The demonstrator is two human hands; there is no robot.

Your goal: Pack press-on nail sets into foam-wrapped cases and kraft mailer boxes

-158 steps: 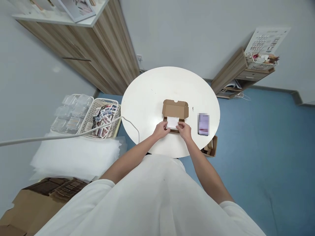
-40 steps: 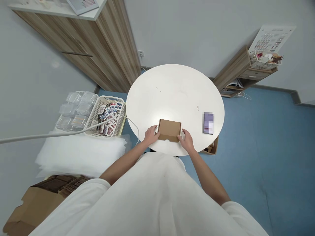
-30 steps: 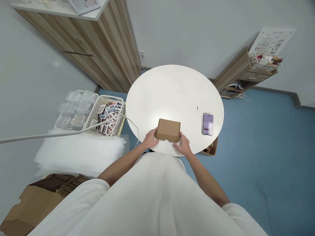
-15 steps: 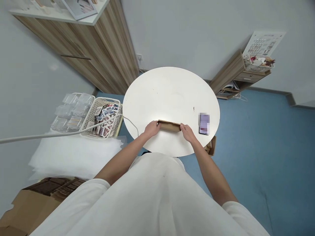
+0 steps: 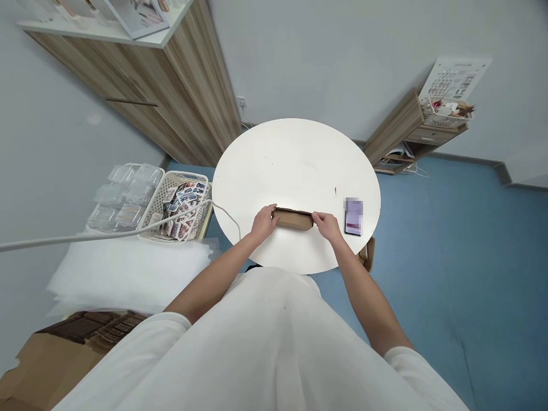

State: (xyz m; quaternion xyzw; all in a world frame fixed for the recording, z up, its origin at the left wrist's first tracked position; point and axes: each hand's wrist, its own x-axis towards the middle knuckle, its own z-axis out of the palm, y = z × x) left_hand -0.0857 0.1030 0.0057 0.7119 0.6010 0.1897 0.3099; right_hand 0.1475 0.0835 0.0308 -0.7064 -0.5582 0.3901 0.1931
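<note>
A small brown cardboard box point(image 5: 293, 219) is at the near part of the round white table point(image 5: 295, 154). Its long side faces me, and a dark edge runs along its top. My left hand point(image 5: 264, 221) grips the box's left end, with the fingers at the far corner and the thumb against the near face. At the opposite end, my right hand point(image 5: 326, 224) is closed on the right corner. A phone point(image 5: 353, 217) with a partly blurred screen lies on the table to the right of my right hand.
A white cable point(image 5: 180, 214) crosses from the left onto the table edge. Left of the table are a basket of printed packets point(image 5: 156, 212), clear plastic cases point(image 5: 128, 214) and white sheets point(image 5: 132, 271). A large open carton point(image 5: 51, 365) is at lower left. Wooden cabinets stand behind.
The box has tipped slightly so that more of its near face shows. My left fingers have shifted up around its left corner. My right hand stays at the other end.
</note>
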